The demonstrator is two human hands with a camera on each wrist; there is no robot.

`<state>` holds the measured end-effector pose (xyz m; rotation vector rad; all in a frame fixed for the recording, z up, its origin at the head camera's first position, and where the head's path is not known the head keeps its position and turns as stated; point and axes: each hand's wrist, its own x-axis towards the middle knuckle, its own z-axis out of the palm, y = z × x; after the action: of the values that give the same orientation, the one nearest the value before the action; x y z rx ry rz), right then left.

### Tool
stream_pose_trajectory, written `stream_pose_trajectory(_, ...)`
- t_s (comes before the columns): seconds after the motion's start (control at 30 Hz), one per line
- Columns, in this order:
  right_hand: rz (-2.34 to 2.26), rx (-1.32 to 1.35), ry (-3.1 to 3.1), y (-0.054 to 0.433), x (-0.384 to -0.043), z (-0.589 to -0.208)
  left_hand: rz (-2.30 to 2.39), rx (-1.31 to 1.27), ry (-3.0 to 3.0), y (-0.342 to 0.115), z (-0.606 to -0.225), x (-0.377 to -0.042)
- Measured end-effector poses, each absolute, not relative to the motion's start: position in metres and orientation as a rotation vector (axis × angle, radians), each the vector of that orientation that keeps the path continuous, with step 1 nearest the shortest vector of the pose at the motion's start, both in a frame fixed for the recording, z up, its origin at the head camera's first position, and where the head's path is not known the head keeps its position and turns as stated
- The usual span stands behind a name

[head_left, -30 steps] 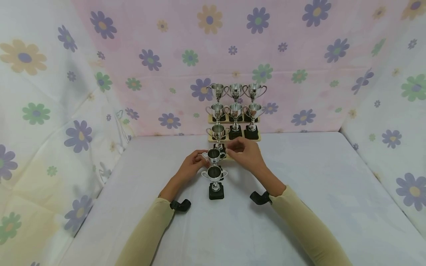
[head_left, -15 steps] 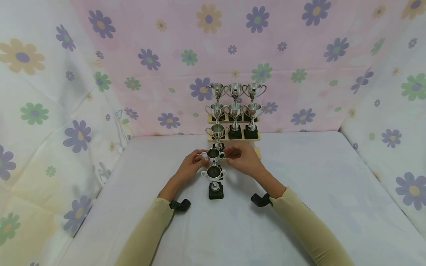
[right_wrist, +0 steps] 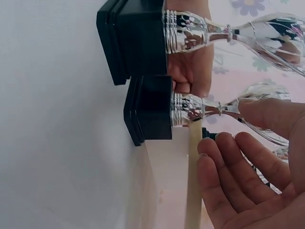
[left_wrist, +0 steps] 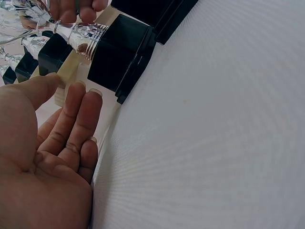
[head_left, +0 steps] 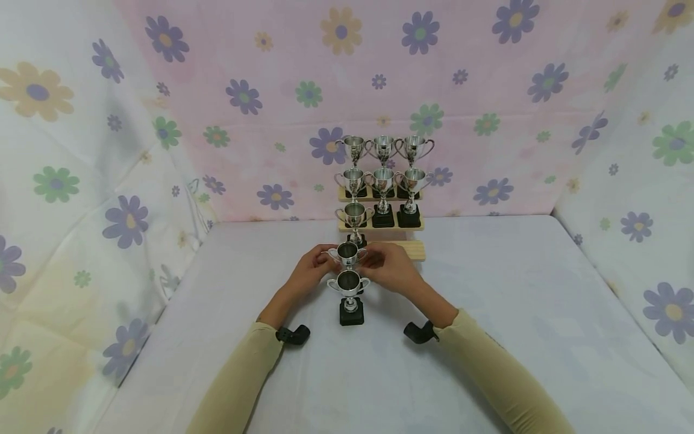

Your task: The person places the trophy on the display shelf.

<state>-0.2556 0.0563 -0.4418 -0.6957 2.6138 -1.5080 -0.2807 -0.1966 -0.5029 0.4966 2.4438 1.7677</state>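
Note:
Two silver two-handled trophy cups on black bases stand upright on the table, one behind the other. My left hand (head_left: 309,272) is beside the rear trophy (head_left: 347,252), fingers loosely bent. In the left wrist view its fingertips (left_wrist: 95,93) lie close to the black base, thumb near the wooden edge. On the other side, my right hand (head_left: 394,269) has its thumb (right_wrist: 252,110) overlapping the rear trophy's stem in the right wrist view; its other fingers are apart from the thumb. The front trophy (head_left: 351,306) stands nearer me, touched by neither hand.
Behind the hands rises a stepped wooden stand (head_left: 416,249). Its two upper steps carry several matching trophies (head_left: 382,181), and one trophy (head_left: 355,214) stands at the left of the lowest step. Floral cloth (head_left: 271,144) hangs behind the white table (head_left: 488,301).
My right hand has moved back toward me from the trophy on the lowest step to the rear table trophy, uncovering the step's right part. The left hand has stayed in place.

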Motion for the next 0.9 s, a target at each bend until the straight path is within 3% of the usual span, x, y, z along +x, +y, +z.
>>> stream_pose_trajectory(0.9, -1.584, -0.605, 2.653, 0.039, -0.251, -0.453, 1.742, 0.497, 2.461, -0.196, -0.503, -0.281)
